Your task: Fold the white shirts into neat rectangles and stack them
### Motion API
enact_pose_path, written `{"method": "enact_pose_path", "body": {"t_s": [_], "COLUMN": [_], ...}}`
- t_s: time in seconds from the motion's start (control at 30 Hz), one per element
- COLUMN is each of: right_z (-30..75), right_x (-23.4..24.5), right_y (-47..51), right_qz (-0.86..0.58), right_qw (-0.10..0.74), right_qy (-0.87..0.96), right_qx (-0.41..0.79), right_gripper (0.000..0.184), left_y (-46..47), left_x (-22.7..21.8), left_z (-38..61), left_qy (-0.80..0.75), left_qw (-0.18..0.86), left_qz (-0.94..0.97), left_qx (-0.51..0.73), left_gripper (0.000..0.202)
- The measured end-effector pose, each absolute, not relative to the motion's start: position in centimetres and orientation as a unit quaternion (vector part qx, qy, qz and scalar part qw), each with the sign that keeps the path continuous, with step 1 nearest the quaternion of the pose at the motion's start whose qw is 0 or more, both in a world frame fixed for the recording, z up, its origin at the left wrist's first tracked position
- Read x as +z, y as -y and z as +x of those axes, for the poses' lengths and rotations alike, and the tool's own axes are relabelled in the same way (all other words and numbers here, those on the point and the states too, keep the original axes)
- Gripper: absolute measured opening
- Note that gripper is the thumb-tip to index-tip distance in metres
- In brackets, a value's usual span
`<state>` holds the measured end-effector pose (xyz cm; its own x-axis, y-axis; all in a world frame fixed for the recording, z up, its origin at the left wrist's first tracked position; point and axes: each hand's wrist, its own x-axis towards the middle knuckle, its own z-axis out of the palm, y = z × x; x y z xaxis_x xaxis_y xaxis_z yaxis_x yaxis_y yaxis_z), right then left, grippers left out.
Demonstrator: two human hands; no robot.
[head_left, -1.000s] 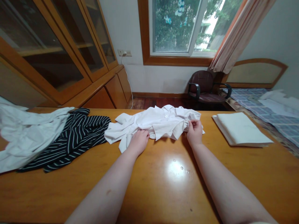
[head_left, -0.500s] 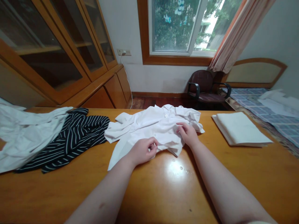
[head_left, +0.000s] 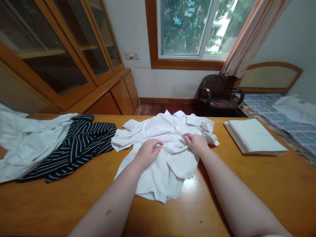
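A white button-up shirt [head_left: 168,171] lies spread on the wooden table, its collar toward the window and its hem toward me. Wrinkles cross its middle. My left hand [head_left: 147,153] rests on the left front of the shirt, fingers stretched and thumb apart. On the right front lies my right hand [head_left: 197,144], fingertips touching the cloth near the button line, fingers slightly apart. Part of the lower right front is folded back over the body. Both sleeves lie out to the sides, bunched.
Left of the shirt lie a black-and-white striped garment [head_left: 81,144] and another white garment [head_left: 32,138]. A folded white cloth stack [head_left: 254,135] sits on the table [head_left: 247,184] at right. Beyond the table are a brown armchair [head_left: 217,90] and a glass-fronted cabinet [head_left: 98,82].
The shirt's lower part has come down toward me and now lies spread on the table. My left hand has opened and moved slightly away from me; my right hand has shifted slightly left.
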<state>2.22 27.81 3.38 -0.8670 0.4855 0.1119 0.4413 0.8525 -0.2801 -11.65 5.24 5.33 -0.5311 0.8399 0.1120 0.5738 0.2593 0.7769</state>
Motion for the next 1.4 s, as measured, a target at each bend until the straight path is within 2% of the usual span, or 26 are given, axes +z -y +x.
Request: {"method": "enact_pose_path", "body": {"t_s": [0.07, 0.17, 0.3, 0.43, 0.53, 0.63, 0.77, 0.93, 1.07, 1.2, 1.3, 1.4], "right_z": [2.3, 2.3, 2.1, 2.0, 2.1, 2.2, 2.2, 2.1, 2.2, 2.3, 2.4, 2.3], "right_x": [3.6, 3.8, 3.4, 2.9, 3.4, 4.2, 4.4, 3.0, 2.0, 2.7, 3.7, 4.0], "right_y": [-27.7, -27.6, -27.8, -28.1, -27.8, -27.3, -27.4, -29.0, -29.9, -29.5, -29.0, -28.7], "right_qz": [-0.261, -0.269, -0.237, -0.171, -0.214, -0.291, -0.362, -0.332, -0.27, -0.336, -0.391, -0.385], "right_qw": [0.073, 0.072, 0.095, 0.133, 0.158, 0.123, 0.061, 0.058, 0.079, 0.093, 0.041, 0.025], "right_qy": [0.956, 0.955, 0.962, 0.976, 0.964, 0.949, 0.93, 0.941, 0.959, 0.936, 0.917, 0.921], "right_qx": [0.11, 0.102, 0.096, 0.04, 0.017, 0.012, 0.019, 0.025, 0.02, 0.044, 0.063, 0.058], "right_gripper": [0.037, 0.035, 0.037, 0.039, 0.032, 0.041, 0.043, 0.04, 0.056, 0.041, 0.045, 0.044], "left_y": [-5.3, -5.3, -5.5, -5.5, -5.3, -5.1, -4.9, -4.6, -4.8, -5.0, -5.0, -4.9], "left_x": [4.4, 3.2, 2.5, 2.8, 3.7, 4.6, 4.8, 3.5, 2.2, 2.6, 3.7, 4.3], "left_z": [-12.5, -12.9, -12.9, -13.6, -13.7, -13.5, -13.4, -14.9, -16.2, -16.0, -15.0, -14.1], "left_qy": [-0.822, -0.84, -0.857, -0.88, -0.897, -0.906, -0.912, -0.883, -0.874, -0.881, -0.878, -0.883], "left_qw": [0.077, 0.103, 0.115, 0.073, 0.025, 0.005, 0.018, 0.078, 0.103, 0.057, 0.046, 0.04], "left_qz": [0.472, 0.496, 0.486, 0.455, 0.424, 0.405, 0.399, 0.45, 0.464, 0.451, 0.46, 0.458], "left_qx": [0.31, 0.192, 0.125, 0.114, 0.125, 0.121, 0.097, 0.105, 0.103, 0.131, 0.128, 0.092], "left_gripper": [0.028, 0.042, 0.056, 0.056, 0.041, 0.032, 0.033, 0.05, 0.061, 0.049, 0.038, 0.035]}}
